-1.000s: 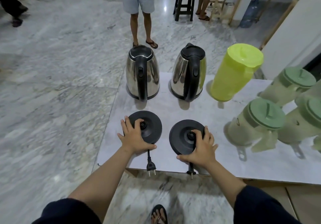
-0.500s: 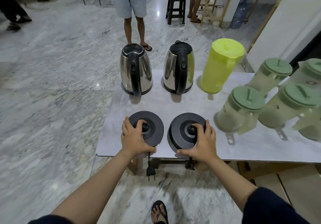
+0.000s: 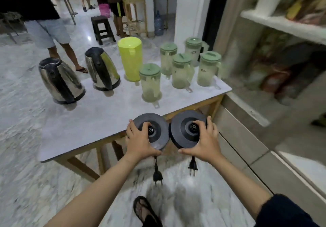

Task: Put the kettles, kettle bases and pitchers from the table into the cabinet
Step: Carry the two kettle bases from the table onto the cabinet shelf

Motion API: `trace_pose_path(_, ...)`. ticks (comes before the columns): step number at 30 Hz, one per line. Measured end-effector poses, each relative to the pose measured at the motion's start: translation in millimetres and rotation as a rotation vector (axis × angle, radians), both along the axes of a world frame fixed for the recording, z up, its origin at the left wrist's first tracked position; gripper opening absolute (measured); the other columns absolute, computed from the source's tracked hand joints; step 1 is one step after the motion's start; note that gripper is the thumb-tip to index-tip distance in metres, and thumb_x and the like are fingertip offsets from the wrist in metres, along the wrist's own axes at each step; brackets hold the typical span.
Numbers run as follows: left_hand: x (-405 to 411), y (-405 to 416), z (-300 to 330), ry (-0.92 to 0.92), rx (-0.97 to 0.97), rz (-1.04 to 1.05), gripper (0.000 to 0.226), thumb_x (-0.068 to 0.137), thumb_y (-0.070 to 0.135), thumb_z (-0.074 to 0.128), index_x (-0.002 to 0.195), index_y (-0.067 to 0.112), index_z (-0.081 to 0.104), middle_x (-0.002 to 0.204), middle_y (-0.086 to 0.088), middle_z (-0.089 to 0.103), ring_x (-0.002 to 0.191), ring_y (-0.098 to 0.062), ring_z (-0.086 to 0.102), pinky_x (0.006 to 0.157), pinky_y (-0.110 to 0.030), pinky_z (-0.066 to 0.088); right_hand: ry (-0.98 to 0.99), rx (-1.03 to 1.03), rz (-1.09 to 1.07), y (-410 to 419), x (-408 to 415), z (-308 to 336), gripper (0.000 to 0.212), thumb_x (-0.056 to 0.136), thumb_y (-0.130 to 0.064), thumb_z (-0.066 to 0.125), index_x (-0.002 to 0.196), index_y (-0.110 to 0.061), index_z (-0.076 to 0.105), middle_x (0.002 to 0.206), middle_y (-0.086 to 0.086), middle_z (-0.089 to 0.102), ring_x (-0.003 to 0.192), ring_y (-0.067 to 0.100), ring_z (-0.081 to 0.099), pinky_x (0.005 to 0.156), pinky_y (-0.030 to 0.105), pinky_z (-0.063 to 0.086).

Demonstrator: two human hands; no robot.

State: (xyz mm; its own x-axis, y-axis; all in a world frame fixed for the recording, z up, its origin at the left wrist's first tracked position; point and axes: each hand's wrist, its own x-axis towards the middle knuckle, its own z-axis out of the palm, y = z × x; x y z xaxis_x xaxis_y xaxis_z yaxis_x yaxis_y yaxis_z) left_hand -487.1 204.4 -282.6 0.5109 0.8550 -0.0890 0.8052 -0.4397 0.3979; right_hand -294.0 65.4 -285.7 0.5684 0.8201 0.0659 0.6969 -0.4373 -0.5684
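At inspection, the left hand point(image 3: 141, 143) and right hand point(image 3: 205, 143) each gripped a black kettle base point(image 3: 156, 129) point(image 3: 185, 131) clear of the table point(image 3: 88, 121), while two steel kettles point(image 3: 60, 80) point(image 3: 102, 69) and six pitchers, the yellow-green pitcher point(image 3: 131, 58) among them, stood unmoved; nothing appeared shelved in the cabinet point(image 3: 282, 27).

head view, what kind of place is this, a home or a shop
Probably a home's open hall rather than a shop: polished marble floor, a built-in cabinet with stored goods, and a water jug by a pillar.
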Motion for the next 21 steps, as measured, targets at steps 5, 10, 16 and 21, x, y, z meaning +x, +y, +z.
trace_pose_path(5,95,-94,25,-0.033,-0.025,-0.278,0.103,0.046,0.057,0.083,0.129,0.029,0.029,0.156,-0.022,-0.006,0.143,-0.043,-0.006,0.105,-0.063,0.029,-0.039,-0.03,-0.279,-142,62,30,0.106,0.036,-0.07,0.079,0.126,-0.039,0.032,0.159,0.009,0.002,0.144,0.037,0.001,0.109,0.056,0.027)
trace_pose_path(10,191,-179,63,-0.121,-0.027,-0.541,0.104,0.037,0.061,0.083,0.122,0.032,0.03,0.155,-0.022,0.001,0.143,-0.041,-0.005,0.105,-0.063,0.028,-0.142,-0.007,-0.541,-264,120,91,0.104,0.035,-0.07,0.08,0.123,-0.039,0.032,0.159,0.01,0.006,0.144,0.036,0.0,0.11,0.054,0.022)
trace_pose_path(16,303,-268,142,-0.267,-0.003,-0.837,0.103,0.036,0.062,0.084,0.118,0.034,0.028,0.154,-0.026,0.003,0.143,-0.041,-0.008,0.107,-0.061,0.027,-0.343,0.077,-0.862,-378,187,196,0.11,0.03,-0.081,0.068,0.124,-0.037,0.033,0.148,0.012,0.027,0.136,0.041,0.021,0.108,0.057,0.03)
trace_pose_path(21,392,-320,213,-0.377,0.058,-1.011,0.097,0.038,0.061,0.084,0.113,0.032,0.029,0.151,-0.026,0.012,0.141,-0.042,0.002,0.099,-0.063,0.032,-0.403,0.01,-1.019,-432,238,258,0.111,0.033,-0.075,0.076,0.126,-0.032,0.032,0.137,0.01,0.036,0.128,0.041,0.03,0.103,0.056,0.035)
